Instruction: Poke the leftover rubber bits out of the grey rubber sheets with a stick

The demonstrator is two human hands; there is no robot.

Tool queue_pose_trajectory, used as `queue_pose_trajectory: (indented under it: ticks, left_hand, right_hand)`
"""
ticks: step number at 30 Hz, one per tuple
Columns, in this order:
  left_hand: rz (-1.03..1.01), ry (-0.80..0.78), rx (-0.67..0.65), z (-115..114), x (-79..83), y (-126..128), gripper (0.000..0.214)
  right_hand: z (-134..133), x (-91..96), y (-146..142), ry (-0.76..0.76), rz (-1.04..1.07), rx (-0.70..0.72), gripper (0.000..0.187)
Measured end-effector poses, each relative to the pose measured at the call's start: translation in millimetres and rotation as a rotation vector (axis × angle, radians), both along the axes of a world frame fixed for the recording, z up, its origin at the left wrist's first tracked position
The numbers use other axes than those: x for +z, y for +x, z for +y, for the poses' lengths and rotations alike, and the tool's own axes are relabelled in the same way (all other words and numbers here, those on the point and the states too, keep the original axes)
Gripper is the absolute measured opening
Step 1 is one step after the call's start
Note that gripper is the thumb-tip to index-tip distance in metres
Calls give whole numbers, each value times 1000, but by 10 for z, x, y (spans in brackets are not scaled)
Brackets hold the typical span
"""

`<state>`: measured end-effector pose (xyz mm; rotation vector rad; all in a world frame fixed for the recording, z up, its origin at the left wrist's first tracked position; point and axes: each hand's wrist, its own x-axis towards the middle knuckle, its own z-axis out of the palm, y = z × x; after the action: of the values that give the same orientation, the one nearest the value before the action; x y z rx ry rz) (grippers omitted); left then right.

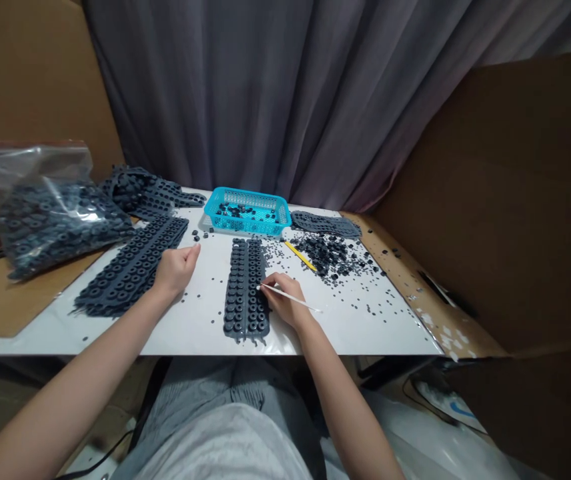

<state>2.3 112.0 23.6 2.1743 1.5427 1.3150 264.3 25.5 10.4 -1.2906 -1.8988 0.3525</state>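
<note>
A dark grey sheet of moulded rubber rings (235,293), set in rows, lies upright in front of me on the white table. My right hand (285,299) is closed around a thin white stick (290,297), its tip at the sheet's right edge. My left hand (174,272) is a loose fist with the thumb on top, over the table left of the sheet; whatever is inside its fingers is hidden. Beside that hand lies a stack of similar ring sheets (130,270). A yellow stick-like tool (300,256) rests beyond my right hand, next to a pile of small black pieces (328,253).
A blue plastic basket (248,225) with black pieces in it stands at the back. A clear bag (60,227) of grey parts sits at left, with more ring sheets (140,190) behind. Further flat sheets (328,225) lie back right. Cardboard walls (510,200) flank the table.
</note>
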Motion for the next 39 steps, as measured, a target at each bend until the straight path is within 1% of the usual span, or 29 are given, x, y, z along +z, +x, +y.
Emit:
queue_pose_trajectory:
  ticks: [4, 9, 11, 14, 18, 23, 25, 27, 29, 34, 35, 37, 39]
  left_hand:
    - [25, 6, 41, -21, 11, -17, 47]
    - [96, 5, 15, -76, 52, 35, 42]
    - [122, 5, -4, -86, 61, 62, 41]
    - [148, 0, -28, -86, 57, 84, 39]
    - [155, -6, -24, -80, 49, 81, 39]
    - [169, -23, -29, -74, 49, 73, 38]
    - [184, -35, -45, -67, 38, 70, 38]
    - [209, -55, -87, -64, 23, 71, 37]
    - [250, -85, -173, -75, 10, 88, 38]
    - [378, -158, -522, -166, -8, 233, 44]
    - [402, -163, -575, -186, -14, 268, 45]
    - [439, -172, -630, -216, -33, 323, 46]
    - [456, -189, -633, -233, -54, 351, 49]
  right_hand:
    - [-5, 6, -10, 3, 13, 15, 8]
    - [-30, 13, -82, -56, 106, 91, 9]
    - [-33, 15, -123, -64, 111, 135, 10]
    - [-21, 12, -171, -39, 89, 194, 12]
    - [11, -9, -189, -13, 84, 245, 14]
    - [21, -20, -185, 38, 76, 271, 11]
    - [23, -14, -188, 26, 64, 276, 8]
    - [29, -10, -193, -18, 48, 284, 4]
    - [39, -9, -198, -55, 31, 300, 3]
    - [65, -32, -203, -33, -31, 304, 6]
    - [70, -41, -204, -26, -43, 301, 7]
    - [85, -63, -208, -17, -67, 293, 8]
    - [107, -88, -214, -1, -98, 286, 11]
